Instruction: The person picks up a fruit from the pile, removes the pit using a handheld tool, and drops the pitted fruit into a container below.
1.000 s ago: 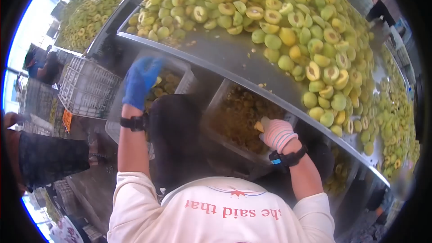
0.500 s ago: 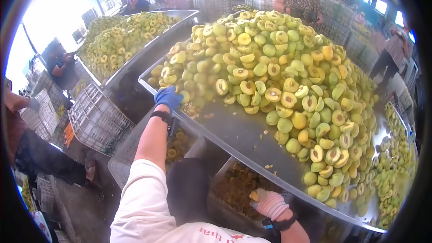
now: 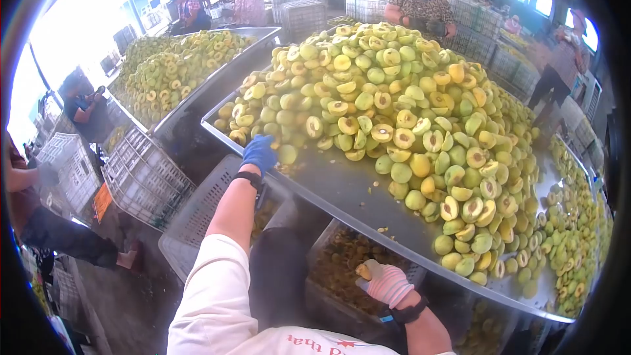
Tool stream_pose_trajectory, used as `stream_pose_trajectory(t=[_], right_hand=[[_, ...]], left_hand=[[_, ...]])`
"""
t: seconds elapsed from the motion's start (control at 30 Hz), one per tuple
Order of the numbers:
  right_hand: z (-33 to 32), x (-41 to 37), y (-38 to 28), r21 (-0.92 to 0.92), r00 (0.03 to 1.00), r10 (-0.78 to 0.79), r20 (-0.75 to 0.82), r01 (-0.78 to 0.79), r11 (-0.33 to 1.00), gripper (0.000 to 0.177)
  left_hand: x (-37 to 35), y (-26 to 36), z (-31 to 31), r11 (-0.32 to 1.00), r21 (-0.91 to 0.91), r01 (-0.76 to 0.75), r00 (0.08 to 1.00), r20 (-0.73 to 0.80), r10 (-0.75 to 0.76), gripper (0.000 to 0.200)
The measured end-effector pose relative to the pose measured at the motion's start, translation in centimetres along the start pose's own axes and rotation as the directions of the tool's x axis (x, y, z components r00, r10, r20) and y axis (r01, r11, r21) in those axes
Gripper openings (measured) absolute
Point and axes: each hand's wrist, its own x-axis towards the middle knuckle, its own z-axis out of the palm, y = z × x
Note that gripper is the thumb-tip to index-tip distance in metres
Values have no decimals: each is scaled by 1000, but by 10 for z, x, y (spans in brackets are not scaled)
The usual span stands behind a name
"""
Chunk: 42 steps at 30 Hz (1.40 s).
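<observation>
A large heap of green-yellow stone fruit (image 3: 394, 118), many halved with brown centres, lies on a metal-edged table (image 3: 335, 184). My left hand (image 3: 259, 154), in a blue glove, is at the table's near-left rim beside a fruit half (image 3: 286, 154). Its fingers are largely hidden by the back of the hand. My right hand (image 3: 386, 283), in a pink-and-white striped glove, is closed on a small yellow-brown piece (image 3: 363, 271), too small to name exactly. It is above a crate of brownish scraps (image 3: 345, 256) below the table edge.
A pale plastic crate (image 3: 197, 213) stands below the table on the left, with a white crate (image 3: 144, 174) beyond it. A second fruit-filled table (image 3: 217, 75) is at the back left. Other people work around, one across the heap (image 3: 420, 3).
My left hand has shifted slightly right and down along the table rim. My right hand has risen slightly, still closed on the small piece. The camera view has tilted a little.
</observation>
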Motion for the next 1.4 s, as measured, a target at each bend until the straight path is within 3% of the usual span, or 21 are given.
stream_pose_trajectory(t=[0.07,0.17,0.23,0.27,0.3,0.33,0.4,0.43,0.47,0.53,0.57,0.73,0.8,0.87,0.97,1.03,1.1,1.17,1.27,1.33,1.4], right_hand=[[-2,-4,3,-10,1000,1,-11,-1,1000,42],[-1,-2,12,-10,1000,2,-1,-2,1000,42],[-7,-6,9,49,997,-8,-82,12,999,41],[-9,-8,8,77,993,-11,-117,20,997,40],[-1,-6,12,106,976,-35,-217,59,993,37],[-6,-8,6,203,970,-36,-242,86,975,34],[-2,-6,2,215,952,-17,-305,87,973,33],[0,-4,1,272,940,-36,-339,134,953,33],[-4,-3,-3,288,950,-15,-312,110,951,33],[0,6,-3,272,851,-111,-512,284,919,31],[7,12,2,222,760,-172,-626,386,896,30],[-14,13,-3,282,718,-19,-696,297,912,28],[-21,13,1,353,691,68,-720,279,893,28],[-28,13,4,481,642,197,-741,304,822,28],[-39,16,12,519,509,372,-776,181,836,27],[-39,21,18,550,583,300,-755,316,773,27],[-34,31,23,584,633,272,-724,353,731,25],[-24,43,24,616,673,299,-677,295,730,22],[-22,44,7,543,607,305,-734,254,801,18],[-19,47,3,595,624,302,-720,332,732,21],[-17,51,1,576,625,280,-729,339,744,24]], left_hand=[[5,5,10,1000,-7,23,999,25,-23,37],[15,-3,26,991,-111,71,989,-118,-84,36],[7,14,0,865,-458,204,955,-103,-279,34],[5,20,-10,750,-609,258,925,-68,-374,34],[16,-4,2,521,-830,201,959,59,-276,27],[20,-21,17,533,-843,-69,988,-130,-77,25],[-11,0,14,175,-969,-176,979,-154,134,25],[-37,42,-19,-151,-989,13,983,-15,181,28],[-58,64,-28,-264,-953,147,971,88,224,29],[-80,104,-40,-461,-804,376,910,226,348,32],[-97,124,-40,-385,-853,351,911,217,350,33],[-176,202,-20,-148,-984,101,884,20,468,39],[-182,213,-15,213,-967,-140,846,-5,533,39],[-186,226,-14,391,-853,-345,805,-55,591,40],[-188,241,-12,437,-716,-545,738,-161,656,40],[-188,242,-3,455,-611,-648,677,-187,712,37],[-193,244,10,291,-680,-673,637,-333,695,41],[-198,241,16,259,-725,-638,665,-347,662,42],[-204,234,9,392,-747,-537,757,-221,615,40],[-206,231,6,443,-717,-537,771,-206,602,38],[-207,227,14,379,-767,-517,782,-243,574,35]])
